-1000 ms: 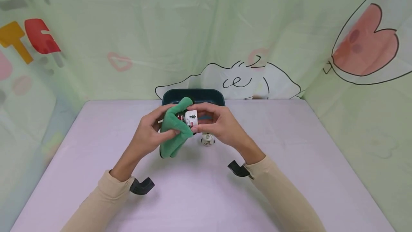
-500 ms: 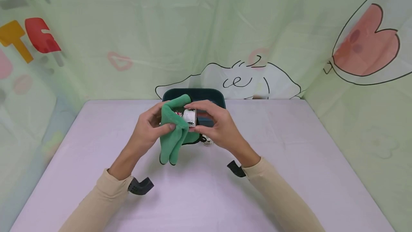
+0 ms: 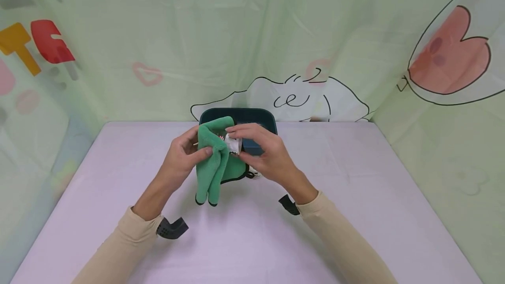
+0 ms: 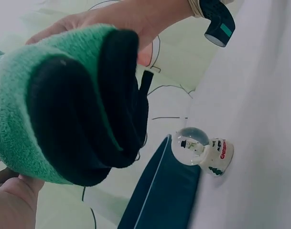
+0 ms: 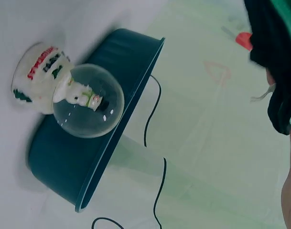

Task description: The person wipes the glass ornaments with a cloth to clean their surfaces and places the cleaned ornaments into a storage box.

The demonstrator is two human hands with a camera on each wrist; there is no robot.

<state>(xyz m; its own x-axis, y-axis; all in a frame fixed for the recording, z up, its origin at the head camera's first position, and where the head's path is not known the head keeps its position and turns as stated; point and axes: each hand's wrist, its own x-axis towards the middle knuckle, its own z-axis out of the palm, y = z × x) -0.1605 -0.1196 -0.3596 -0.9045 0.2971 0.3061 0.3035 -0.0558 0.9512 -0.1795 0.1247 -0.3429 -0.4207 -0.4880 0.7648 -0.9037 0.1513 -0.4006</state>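
A green cloth [image 3: 207, 172] with a dark underside is folded around a snow globe [image 3: 233, 143]; mainly its white base shows, and its dome is hidden in the cloth. My left hand [image 3: 180, 154] grips the cloth from the left, thumb on the near side. From the right, my right hand [image 3: 268, 149] holds the white base between thumb and fingers. Both hands are raised above the table. Below them a second snow globe [image 5: 88, 102], with a snowman inside and a white lettered base, stands on the table; the head view shows only a sliver of it.
A dark teal bin [image 3: 258, 117] stands at the table's back edge, just behind the second globe. The table [image 3: 252, 240] has a pale lilac cover. A printed green curtain [image 3: 221, 56] encloses the back and sides.
The white base has turned between my right fingers, so its tree print has rolled out of sight. The cloth now hangs lower and spreads right, covering more of the second globe.
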